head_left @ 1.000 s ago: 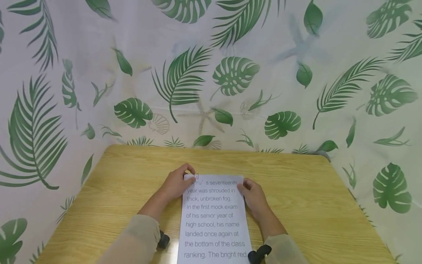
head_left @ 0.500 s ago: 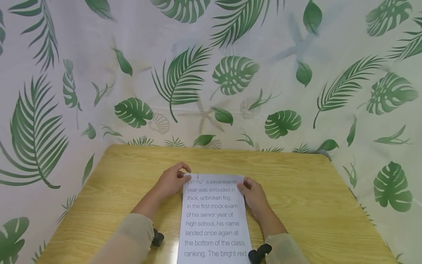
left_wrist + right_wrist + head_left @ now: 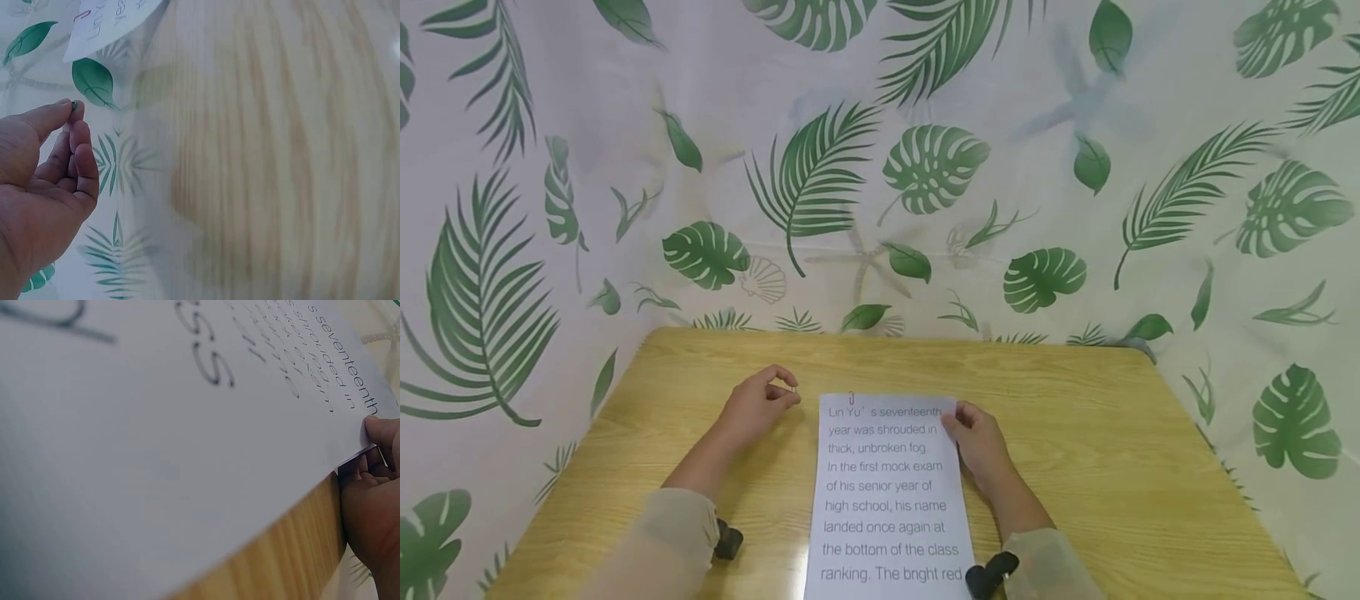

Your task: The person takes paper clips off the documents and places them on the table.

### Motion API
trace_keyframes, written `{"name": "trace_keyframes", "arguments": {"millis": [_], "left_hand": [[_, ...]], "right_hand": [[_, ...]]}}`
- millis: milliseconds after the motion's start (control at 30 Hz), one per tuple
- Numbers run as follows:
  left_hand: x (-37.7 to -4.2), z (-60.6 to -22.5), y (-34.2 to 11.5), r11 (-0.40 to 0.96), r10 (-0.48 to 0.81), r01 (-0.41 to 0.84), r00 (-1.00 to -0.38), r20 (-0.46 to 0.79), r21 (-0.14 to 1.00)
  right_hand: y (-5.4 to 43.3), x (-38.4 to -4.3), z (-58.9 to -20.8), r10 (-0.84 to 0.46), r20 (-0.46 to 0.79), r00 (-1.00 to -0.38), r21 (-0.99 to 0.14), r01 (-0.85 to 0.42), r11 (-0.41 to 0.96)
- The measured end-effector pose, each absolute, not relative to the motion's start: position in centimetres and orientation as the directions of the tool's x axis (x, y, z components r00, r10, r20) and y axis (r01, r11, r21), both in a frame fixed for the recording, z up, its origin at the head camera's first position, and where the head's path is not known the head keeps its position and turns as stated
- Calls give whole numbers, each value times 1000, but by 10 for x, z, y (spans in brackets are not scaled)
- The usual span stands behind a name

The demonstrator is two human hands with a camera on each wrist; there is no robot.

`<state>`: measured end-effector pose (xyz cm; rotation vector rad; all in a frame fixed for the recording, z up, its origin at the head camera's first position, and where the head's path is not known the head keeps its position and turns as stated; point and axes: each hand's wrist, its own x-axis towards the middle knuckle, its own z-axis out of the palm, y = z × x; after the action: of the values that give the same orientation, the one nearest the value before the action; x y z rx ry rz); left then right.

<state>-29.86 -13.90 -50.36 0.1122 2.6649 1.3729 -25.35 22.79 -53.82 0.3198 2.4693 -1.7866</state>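
The left hand (image 3: 758,407) has moved off the paper (image 3: 887,487).

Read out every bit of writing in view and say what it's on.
All on the white sheet:
"Lin Yu's seventeenth"
"year was shrouded in"
"thick, unbroken fog."
"In the first mock exam"
"of his senior year of"
"high school, his name"
"landed once again at"
"the bottom of the class"
"ranking. The bright red"
Wrist views repeat fragments, some blurred; no other writing shows.
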Motion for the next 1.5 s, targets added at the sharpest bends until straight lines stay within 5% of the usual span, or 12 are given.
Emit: {"name": "trace_keyframes", "arguments": {"millis": [767, 1200, 1500], "left_hand": [[-312, -515, -185, 815, 196, 143, -980, -34, 561], [-314, -520, -192, 788, 204, 128, -977, -59, 602], [-313, -519, -196, 688, 117, -36, -980, -159, 725]], "right_hand": [[225, -255, -541, 138, -164, -977, -925, 201, 323], [224, -254, -540, 144, -157, -977, -923, 197, 330], [224, -253, -538, 153, -163, -975, -917, 207, 342]]}}
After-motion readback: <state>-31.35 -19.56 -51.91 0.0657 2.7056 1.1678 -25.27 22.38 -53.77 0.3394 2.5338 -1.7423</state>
